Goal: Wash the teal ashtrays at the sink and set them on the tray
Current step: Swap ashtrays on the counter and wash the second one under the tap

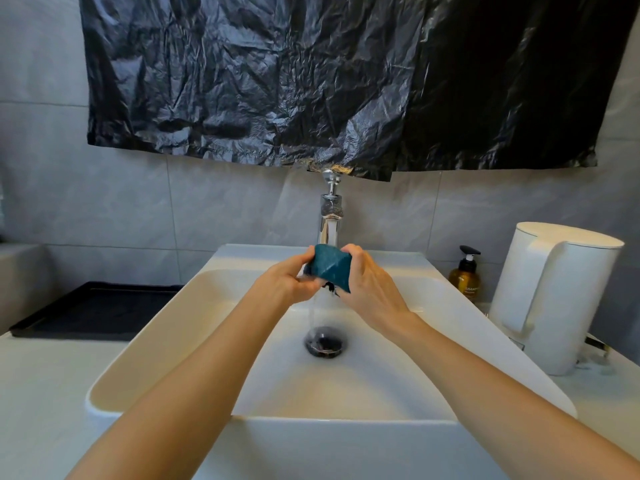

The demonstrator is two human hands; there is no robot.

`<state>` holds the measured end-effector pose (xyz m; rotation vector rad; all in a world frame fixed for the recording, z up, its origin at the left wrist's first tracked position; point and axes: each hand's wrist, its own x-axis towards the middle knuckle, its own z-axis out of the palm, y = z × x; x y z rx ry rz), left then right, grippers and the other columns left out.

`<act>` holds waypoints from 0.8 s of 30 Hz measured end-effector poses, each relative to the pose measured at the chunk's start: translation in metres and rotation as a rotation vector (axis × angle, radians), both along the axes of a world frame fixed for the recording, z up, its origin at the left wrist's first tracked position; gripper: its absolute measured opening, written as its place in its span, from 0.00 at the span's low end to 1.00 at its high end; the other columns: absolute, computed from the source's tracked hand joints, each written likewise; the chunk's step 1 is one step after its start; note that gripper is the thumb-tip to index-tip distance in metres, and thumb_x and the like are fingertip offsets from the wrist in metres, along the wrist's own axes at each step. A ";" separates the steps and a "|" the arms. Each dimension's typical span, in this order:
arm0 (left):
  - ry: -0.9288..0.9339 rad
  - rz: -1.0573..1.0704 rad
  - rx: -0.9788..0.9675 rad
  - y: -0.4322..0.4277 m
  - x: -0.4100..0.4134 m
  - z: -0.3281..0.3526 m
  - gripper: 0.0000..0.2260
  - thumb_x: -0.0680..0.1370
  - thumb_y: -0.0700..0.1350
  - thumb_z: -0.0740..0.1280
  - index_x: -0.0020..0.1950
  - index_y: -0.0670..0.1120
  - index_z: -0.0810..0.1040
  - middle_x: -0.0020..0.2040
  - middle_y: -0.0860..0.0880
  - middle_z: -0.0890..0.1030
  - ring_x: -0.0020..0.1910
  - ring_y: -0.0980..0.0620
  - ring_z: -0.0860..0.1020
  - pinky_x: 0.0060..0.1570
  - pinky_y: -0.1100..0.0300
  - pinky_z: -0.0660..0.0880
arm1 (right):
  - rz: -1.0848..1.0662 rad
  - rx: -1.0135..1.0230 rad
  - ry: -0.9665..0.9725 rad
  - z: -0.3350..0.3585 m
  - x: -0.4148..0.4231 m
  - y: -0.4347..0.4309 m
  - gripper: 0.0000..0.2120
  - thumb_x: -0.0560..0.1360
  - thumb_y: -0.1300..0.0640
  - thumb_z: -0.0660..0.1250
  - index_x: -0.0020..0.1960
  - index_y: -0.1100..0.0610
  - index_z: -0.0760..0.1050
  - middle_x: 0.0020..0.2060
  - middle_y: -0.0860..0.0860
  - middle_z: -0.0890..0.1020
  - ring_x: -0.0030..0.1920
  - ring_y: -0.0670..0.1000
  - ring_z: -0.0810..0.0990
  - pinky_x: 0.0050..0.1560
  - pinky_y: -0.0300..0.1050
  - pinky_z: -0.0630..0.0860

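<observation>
A teal ashtray point(330, 266) with faceted sides is held over the white sink point(398, 393), right under the chrome tap point(330, 216). My left hand point(287, 280) grips its left side and my right hand point(372, 289) grips its right side. Water runs from the tap past the ashtray down to the dark drain point(325, 342). The ashtray is tilted, its underside toward me. A black tray point(100, 311) lies on the counter left of the sink with nothing visible on it.
A white kettle-like jug point(550, 296) and an amber pump bottle point(465, 275) stand right of the sink. Black plastic sheeting point(329, 81) hangs on the tiled wall above the tap.
</observation>
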<state>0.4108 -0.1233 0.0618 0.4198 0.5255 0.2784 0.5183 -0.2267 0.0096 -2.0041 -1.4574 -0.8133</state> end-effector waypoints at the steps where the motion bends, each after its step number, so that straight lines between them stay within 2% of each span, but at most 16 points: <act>1: -0.021 0.014 -0.009 -0.001 -0.002 0.001 0.12 0.75 0.39 0.70 0.56 0.37 0.74 0.52 0.38 0.78 0.49 0.43 0.78 0.47 0.51 0.75 | 0.000 -0.009 0.054 -0.001 0.001 0.001 0.31 0.72 0.54 0.72 0.67 0.59 0.60 0.57 0.58 0.76 0.53 0.58 0.78 0.45 0.47 0.75; 3: -0.014 0.018 0.033 0.000 -0.001 0.003 0.10 0.75 0.40 0.70 0.53 0.36 0.75 0.56 0.39 0.79 0.53 0.44 0.78 0.51 0.53 0.75 | 0.038 0.006 0.201 -0.003 -0.001 0.002 0.31 0.71 0.52 0.73 0.66 0.57 0.59 0.56 0.53 0.74 0.52 0.54 0.77 0.45 0.44 0.73; 5: 0.021 0.025 0.132 0.000 0.003 0.004 0.08 0.76 0.41 0.69 0.48 0.36 0.76 0.59 0.40 0.78 0.60 0.46 0.77 0.55 0.57 0.74 | 0.133 0.031 0.416 -0.003 -0.005 0.003 0.30 0.69 0.54 0.74 0.62 0.55 0.58 0.52 0.51 0.73 0.48 0.53 0.77 0.43 0.44 0.75; 8: 0.056 -0.033 0.360 -0.003 0.009 0.003 0.09 0.78 0.43 0.66 0.45 0.38 0.75 0.59 0.40 0.78 0.58 0.47 0.77 0.54 0.56 0.73 | 0.261 -0.057 0.778 0.003 -0.009 0.003 0.32 0.66 0.59 0.76 0.60 0.52 0.58 0.54 0.51 0.75 0.49 0.48 0.78 0.43 0.37 0.77; 9: 0.059 -0.051 0.428 -0.004 0.009 0.002 0.08 0.78 0.44 0.65 0.46 0.38 0.75 0.57 0.40 0.79 0.55 0.46 0.77 0.53 0.54 0.73 | 0.313 -0.092 0.974 0.009 -0.008 0.001 0.31 0.66 0.60 0.75 0.62 0.53 0.60 0.55 0.53 0.75 0.50 0.48 0.78 0.48 0.40 0.79; 11: 0.083 -0.056 0.541 -0.001 0.008 0.000 0.08 0.78 0.44 0.66 0.46 0.38 0.75 0.50 0.40 0.79 0.47 0.46 0.78 0.51 0.54 0.74 | 0.437 -0.102 1.415 0.020 0.001 -0.003 0.25 0.70 0.56 0.70 0.64 0.55 0.67 0.58 0.56 0.76 0.54 0.55 0.78 0.57 0.57 0.78; 12: 0.091 -0.059 0.591 0.002 0.007 -0.002 0.08 0.77 0.44 0.67 0.47 0.39 0.76 0.49 0.40 0.79 0.45 0.47 0.78 0.51 0.55 0.75 | 0.494 -0.068 1.594 0.024 0.005 -0.006 0.20 0.73 0.54 0.65 0.64 0.56 0.70 0.59 0.58 0.75 0.56 0.59 0.77 0.57 0.63 0.76; 13: 0.085 -0.082 0.641 0.005 0.005 -0.004 0.09 0.76 0.44 0.68 0.51 0.39 0.76 0.50 0.40 0.79 0.46 0.47 0.79 0.51 0.56 0.75 | 0.516 -0.019 1.740 0.026 0.009 -0.007 0.19 0.76 0.50 0.62 0.64 0.57 0.71 0.60 0.58 0.74 0.58 0.62 0.76 0.57 0.66 0.75; 15: 0.042 -0.185 0.748 0.009 0.005 -0.007 0.14 0.76 0.46 0.68 0.59 0.40 0.75 0.55 0.41 0.80 0.51 0.46 0.79 0.53 0.57 0.76 | 0.474 0.065 1.963 0.026 0.012 -0.007 0.24 0.77 0.41 0.59 0.66 0.56 0.68 0.63 0.60 0.72 0.59 0.66 0.75 0.55 0.66 0.75; 18: 0.021 -0.311 0.908 0.011 0.006 -0.012 0.20 0.76 0.48 0.67 0.66 0.41 0.73 0.60 0.42 0.79 0.58 0.46 0.78 0.59 0.55 0.75 | 0.413 0.046 2.111 0.020 0.008 -0.004 0.31 0.73 0.32 0.60 0.62 0.57 0.72 0.56 0.60 0.79 0.54 0.62 0.78 0.51 0.58 0.77; 20: -0.014 -0.340 0.938 0.012 0.003 -0.012 0.20 0.76 0.48 0.66 0.65 0.41 0.73 0.57 0.43 0.80 0.55 0.48 0.78 0.58 0.57 0.76 | 0.429 0.013 2.155 0.017 0.004 -0.004 0.33 0.71 0.30 0.61 0.60 0.57 0.75 0.51 0.59 0.83 0.52 0.60 0.78 0.49 0.53 0.77; 22: -0.028 -0.367 0.965 0.015 -0.001 -0.011 0.17 0.77 0.47 0.65 0.63 0.41 0.74 0.54 0.44 0.80 0.52 0.49 0.79 0.53 0.59 0.78 | 0.443 0.055 2.165 0.014 0.003 -0.004 0.35 0.70 0.29 0.62 0.61 0.57 0.75 0.51 0.59 0.82 0.54 0.60 0.78 0.52 0.53 0.77; 24: -0.029 -0.382 0.971 0.015 -0.003 -0.011 0.16 0.78 0.46 0.65 0.62 0.40 0.74 0.52 0.43 0.81 0.50 0.49 0.80 0.49 0.60 0.80 | 0.419 0.135 2.131 0.012 0.001 0.000 0.37 0.68 0.28 0.62 0.62 0.57 0.74 0.55 0.60 0.80 0.56 0.61 0.78 0.56 0.57 0.76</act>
